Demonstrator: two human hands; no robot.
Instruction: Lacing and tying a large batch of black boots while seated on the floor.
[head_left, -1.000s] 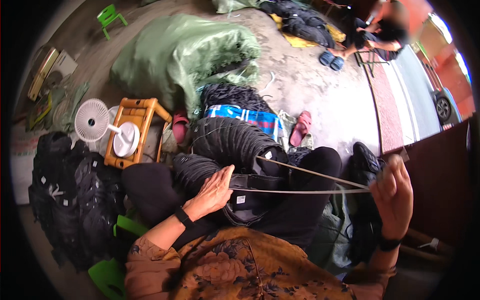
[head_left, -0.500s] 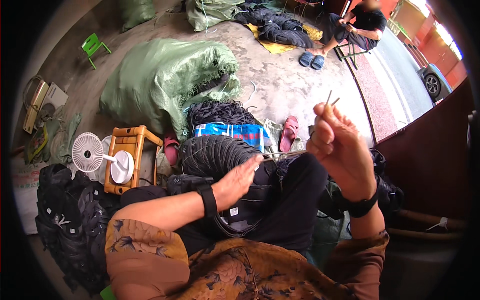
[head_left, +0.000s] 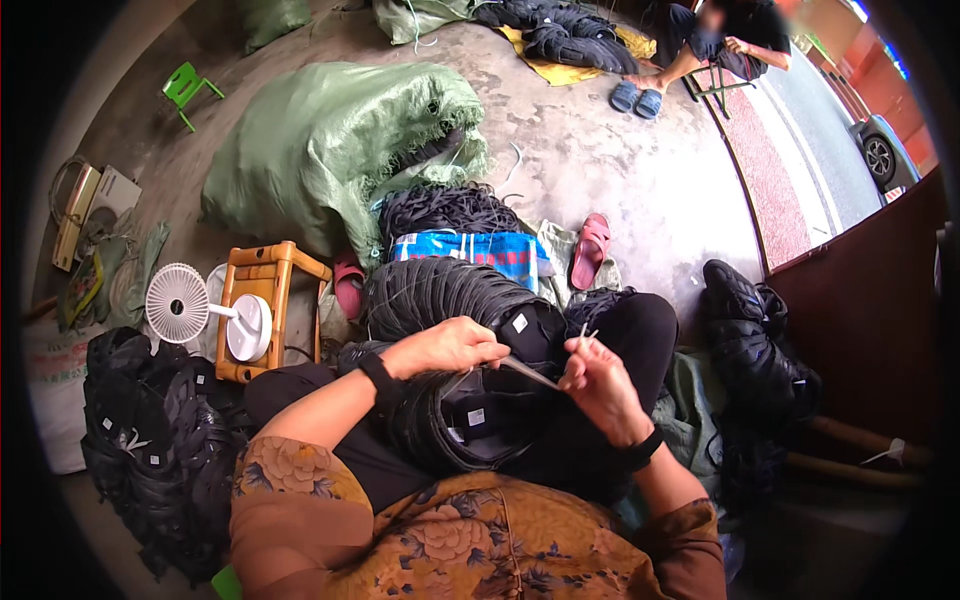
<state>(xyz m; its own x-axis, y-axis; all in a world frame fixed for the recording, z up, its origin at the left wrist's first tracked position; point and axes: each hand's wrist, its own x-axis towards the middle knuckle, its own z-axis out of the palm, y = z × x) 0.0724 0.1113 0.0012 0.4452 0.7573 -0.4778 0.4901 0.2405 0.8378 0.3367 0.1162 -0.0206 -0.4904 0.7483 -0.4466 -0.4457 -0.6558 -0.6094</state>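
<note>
A thin pale grey cord [head_left: 532, 373] stretches between my hands, above my lap. My left hand [head_left: 455, 346] pinches one part of it with fingers closed. My right hand [head_left: 603, 385] grips the other part, and two short ends poke up above its fingers. Beneath lies a long nested stack of black pieces [head_left: 440, 297] that look like shoe uppers, with small white labels. Its near end, an open black piece [head_left: 440, 425], rests in my lap under the cord. How the cord meets the stack is hard to make out.
Ahead are a large green woven sack [head_left: 300, 150], black straps [head_left: 450, 211] and a pink slipper [head_left: 591, 250]. A bamboo stool [head_left: 285, 275] bears a white fan [head_left: 178, 303] at left. More black bundles lie left [head_left: 150, 440] and right [head_left: 750, 340]. A person [head_left: 735, 45] sits far right.
My right hand has come down and left from its raised place, bringing the cord ends lower. My left hand has gone from flat, extended fingers to a pinch on the cord.
</note>
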